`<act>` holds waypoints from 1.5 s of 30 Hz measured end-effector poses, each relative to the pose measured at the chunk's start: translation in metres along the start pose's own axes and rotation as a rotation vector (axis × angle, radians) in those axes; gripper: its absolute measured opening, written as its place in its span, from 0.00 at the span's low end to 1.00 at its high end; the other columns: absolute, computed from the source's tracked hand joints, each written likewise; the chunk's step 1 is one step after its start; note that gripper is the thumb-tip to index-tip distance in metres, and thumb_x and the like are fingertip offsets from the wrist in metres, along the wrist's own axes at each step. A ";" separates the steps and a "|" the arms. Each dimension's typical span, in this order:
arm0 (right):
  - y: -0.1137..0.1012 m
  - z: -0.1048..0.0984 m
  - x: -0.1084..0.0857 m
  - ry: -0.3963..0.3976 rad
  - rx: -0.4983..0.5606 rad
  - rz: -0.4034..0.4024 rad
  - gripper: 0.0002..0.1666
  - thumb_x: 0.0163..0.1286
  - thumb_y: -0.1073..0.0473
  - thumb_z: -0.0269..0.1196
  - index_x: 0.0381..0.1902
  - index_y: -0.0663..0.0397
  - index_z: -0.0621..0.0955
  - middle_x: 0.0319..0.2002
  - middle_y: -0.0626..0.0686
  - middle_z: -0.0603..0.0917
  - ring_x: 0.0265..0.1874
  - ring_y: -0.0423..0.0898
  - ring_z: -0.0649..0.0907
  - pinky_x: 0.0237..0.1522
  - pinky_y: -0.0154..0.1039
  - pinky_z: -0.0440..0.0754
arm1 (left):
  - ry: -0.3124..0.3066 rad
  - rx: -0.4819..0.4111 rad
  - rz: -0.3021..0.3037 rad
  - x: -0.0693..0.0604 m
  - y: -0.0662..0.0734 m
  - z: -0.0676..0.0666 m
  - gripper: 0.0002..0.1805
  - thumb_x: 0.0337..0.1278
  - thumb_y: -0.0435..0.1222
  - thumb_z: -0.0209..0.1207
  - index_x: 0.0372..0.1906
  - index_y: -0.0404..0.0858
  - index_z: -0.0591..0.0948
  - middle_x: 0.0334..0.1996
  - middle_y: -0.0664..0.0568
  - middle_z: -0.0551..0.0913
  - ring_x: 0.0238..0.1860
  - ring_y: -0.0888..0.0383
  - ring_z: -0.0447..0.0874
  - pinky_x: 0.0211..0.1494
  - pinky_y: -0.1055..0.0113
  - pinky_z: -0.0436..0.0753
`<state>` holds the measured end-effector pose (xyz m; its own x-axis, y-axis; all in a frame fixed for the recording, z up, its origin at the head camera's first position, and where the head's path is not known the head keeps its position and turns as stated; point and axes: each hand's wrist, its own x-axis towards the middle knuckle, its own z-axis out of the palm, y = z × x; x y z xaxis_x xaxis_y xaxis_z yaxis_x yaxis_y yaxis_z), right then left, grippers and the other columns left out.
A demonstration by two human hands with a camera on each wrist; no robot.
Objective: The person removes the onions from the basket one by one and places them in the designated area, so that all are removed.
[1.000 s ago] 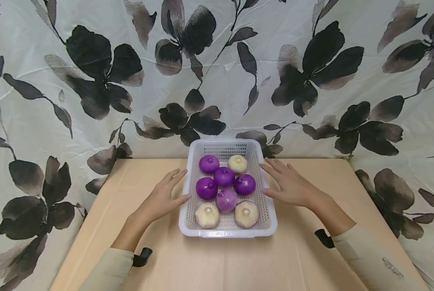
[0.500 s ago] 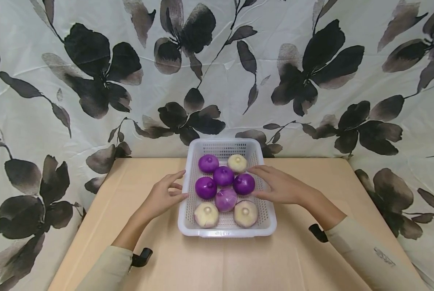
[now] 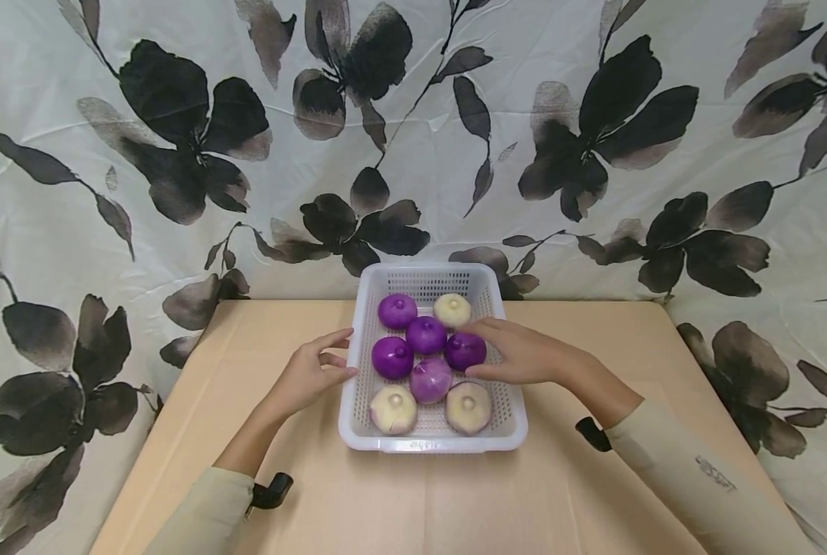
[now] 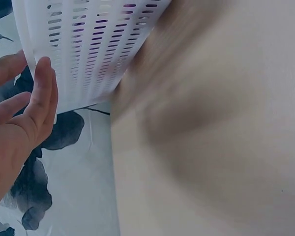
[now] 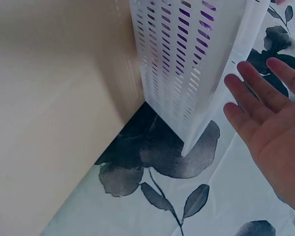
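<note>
Your desk (image 3: 358, 509) has a pale, wood-coloured surface, extending beneath your left hand (image 3: 307, 376) and right hand (image 3: 527, 353). One white perforated basket (image 3: 432, 445) rests directly on it, beside the left hand and partly below the right; its near end lies closer to you than both.

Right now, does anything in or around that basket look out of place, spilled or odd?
Nothing looks spilled or tipped: all eight onions sit inside the white perforated basket. The one mild oddity is the lilac onion toward the front, noticeably paler than the four deep-purple onions.
</note>
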<state>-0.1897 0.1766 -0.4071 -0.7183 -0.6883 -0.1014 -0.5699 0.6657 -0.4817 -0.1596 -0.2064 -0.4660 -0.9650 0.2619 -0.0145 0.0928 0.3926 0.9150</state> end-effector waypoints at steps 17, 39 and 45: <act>-0.006 0.001 0.028 -0.347 0.134 -0.023 0.29 0.62 0.50 0.76 0.57 0.55 0.83 0.54 0.55 0.84 0.55 0.53 0.81 0.64 0.53 0.81 | -0.046 -0.122 -0.023 0.003 0.000 0.001 0.34 0.60 0.24 0.66 0.72 0.25 0.70 0.56 0.28 0.78 0.43 0.49 0.88 0.44 0.65 0.92; -0.007 0.014 0.044 -0.594 0.026 0.070 0.26 0.58 0.54 0.78 0.55 0.38 0.83 0.52 0.44 0.82 0.52 0.44 0.78 0.65 0.45 0.78 | -0.042 -0.122 -0.070 0.006 0.007 0.002 0.35 0.60 0.24 0.66 0.73 0.27 0.70 0.56 0.29 0.77 0.41 0.54 0.86 0.44 0.67 0.92; -0.010 0.018 0.045 -0.638 0.004 0.071 0.29 0.57 0.58 0.77 0.56 0.34 0.84 0.55 0.44 0.82 0.55 0.43 0.78 0.67 0.45 0.77 | -0.041 -0.131 -0.069 0.005 0.007 0.002 0.35 0.60 0.23 0.65 0.73 0.26 0.70 0.56 0.29 0.77 0.41 0.54 0.86 0.43 0.67 0.92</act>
<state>-0.2087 0.1337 -0.4221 -0.3744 -0.6799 -0.6306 -0.5273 0.7155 -0.4583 -0.1633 -0.2002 -0.4604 -0.9568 0.2754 -0.0931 -0.0086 0.2933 0.9560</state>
